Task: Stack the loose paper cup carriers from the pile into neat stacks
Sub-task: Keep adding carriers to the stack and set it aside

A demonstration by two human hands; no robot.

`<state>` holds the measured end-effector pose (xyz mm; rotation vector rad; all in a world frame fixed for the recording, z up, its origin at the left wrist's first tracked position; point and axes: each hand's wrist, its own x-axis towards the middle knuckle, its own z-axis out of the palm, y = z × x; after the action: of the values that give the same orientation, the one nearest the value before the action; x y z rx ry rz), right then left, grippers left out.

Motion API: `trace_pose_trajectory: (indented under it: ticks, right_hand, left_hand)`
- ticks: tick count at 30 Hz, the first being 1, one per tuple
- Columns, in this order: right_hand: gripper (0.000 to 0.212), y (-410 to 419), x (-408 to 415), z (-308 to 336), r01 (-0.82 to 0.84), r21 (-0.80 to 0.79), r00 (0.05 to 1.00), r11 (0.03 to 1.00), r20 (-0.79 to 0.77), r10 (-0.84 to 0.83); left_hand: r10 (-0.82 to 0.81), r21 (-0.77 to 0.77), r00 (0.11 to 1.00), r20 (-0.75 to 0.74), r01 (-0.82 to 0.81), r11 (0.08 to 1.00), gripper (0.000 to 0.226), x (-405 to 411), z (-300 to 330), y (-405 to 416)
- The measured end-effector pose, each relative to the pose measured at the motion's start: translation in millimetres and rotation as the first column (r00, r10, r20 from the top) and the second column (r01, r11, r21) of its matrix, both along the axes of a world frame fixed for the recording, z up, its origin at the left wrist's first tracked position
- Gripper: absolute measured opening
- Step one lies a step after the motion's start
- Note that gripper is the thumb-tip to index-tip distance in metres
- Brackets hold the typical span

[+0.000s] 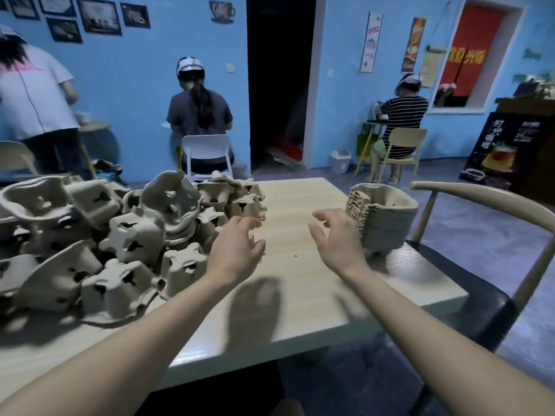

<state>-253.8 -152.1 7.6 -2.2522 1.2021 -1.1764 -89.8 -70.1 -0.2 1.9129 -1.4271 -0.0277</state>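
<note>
Stack (380, 217) apparently just beyond right hand (338, 240)

We see the pile (99, 235) of loose grey-brown pulp carriers, tumbled at all angles, many upside down, just left of our left hand (237, 247). One neat nested stack (381, 220) stands upright just right of our right hand (336, 238).

Open strip of table (300, 205) running front to back right beside the stack (380, 217), on its left, wide enough for both hands. Left hand (237, 250) and right hand (338, 238) hovering there, fingers loose, nothing held. Further left of the stack, totally blocked by the pile (105, 235). Right behind the stack, a chair (480, 193) crowding the table corner.
</note>
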Motion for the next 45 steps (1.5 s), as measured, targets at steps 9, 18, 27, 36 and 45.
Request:
trace_pose_trajectory:
  ticks: [9, 18, 27, 36, 45]
  right_hand:
    - [0.032, 26, 81, -25, -0.089, 0.130, 0.994, 0.988, -0.058, 0.097]
    - [0.064, 28, 135, -33, -0.027, 0.249, 0.973, 0.968, -0.214, 0.082]
    - [0.068, 26, 150, -41, 0.040, 0.280, 0.965, 0.959, -0.259, 0.035]
    - [0.059, 13, 118, -30, -0.022, 0.353, 0.999, 0.935, -0.022, 0.032]
    - [0.024, 14, 88, 3, -0.472, 0.568, 0.868, 0.674, 0.434, 0.242]
  left_hand:
    - [0.103, 0.047, 0.988, 0.116, -0.109, 0.993, 0.031, 57, -16, 43]
    - [0.079, 0.059, 0.983, 0.165, -0.090, 0.994, 0.025, 86, -33, 56]
    - [0.034, 0.024, 0.972, 0.233, -0.040, 0.999, 0.022, 87, -43, 60]
    - [0.014, 0.101, 0.966, 0.258, -0.042, 0.994, 0.027, 87, -35, 60]
    - [-0.012, -0.050, 0.993, 0.116, 0.018, 0.999, 0.044, 66, 1, 34]
